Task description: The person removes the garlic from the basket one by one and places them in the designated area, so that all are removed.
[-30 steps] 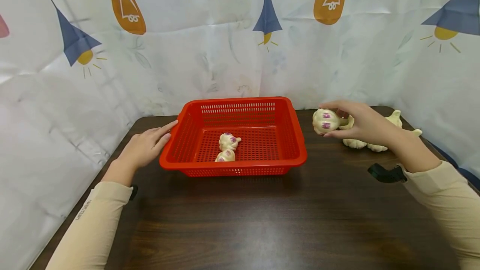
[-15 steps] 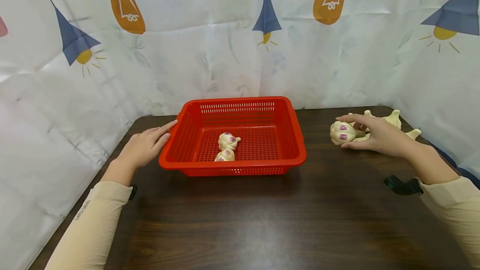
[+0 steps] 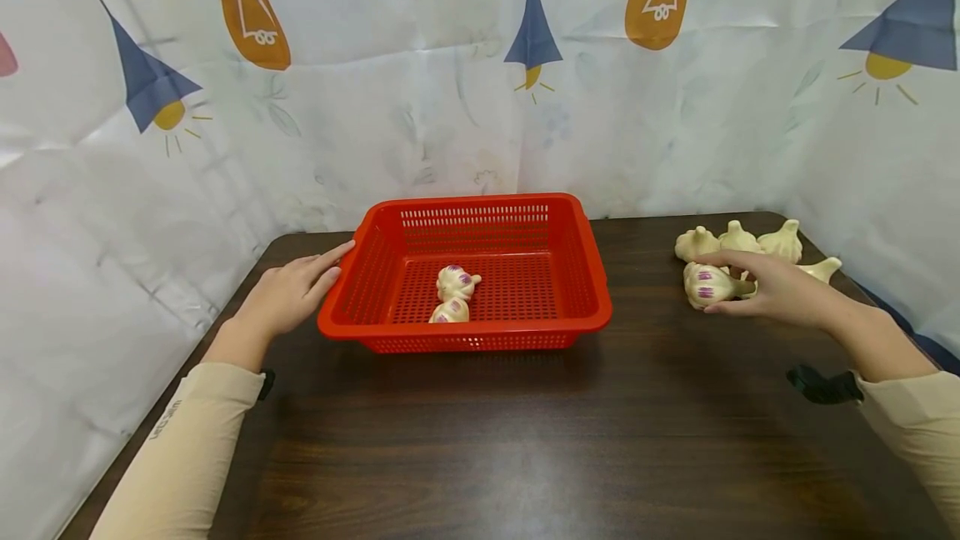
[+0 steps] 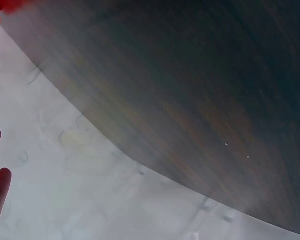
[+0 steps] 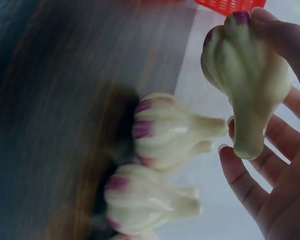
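In the head view my right hand (image 3: pixel 783 288) holds a garlic bulb (image 3: pixel 703 285) with purple marks, low over the table at the right. The right wrist view shows my thumb along this garlic bulb (image 5: pixel 245 70), its stem pointing back toward the palm. My left hand (image 3: pixel 283 297) is at the left side of a red plastic basket (image 3: pixel 480 328), fingers fairly straight, index fingertip right at the rim. Inside the basket lie two garlic bulbs, one (image 3: pixel 456 282) behind the other (image 3: pixel 452 311). Only two fingertips (image 4: pixel 0 187) of the left hand show in the left wrist view.
Beyond the right hand sit more garlic bulbs: one (image 3: pixel 696 244) at the left, one (image 3: pixel 738 237) in the middle, one (image 3: pixel 782 242) at the right. Another bulb (image 3: pixel 823 268) is partly hidden by the hand. A patterned white curtain (image 3: pixel 480 123) hangs behind the dark wooden table (image 3: pixel 450 440).
My right hand has carried the garlic bulb right and toward me, away from the basket, and lower. More of the bulbs behind it now show. The left hand and basket stay put.
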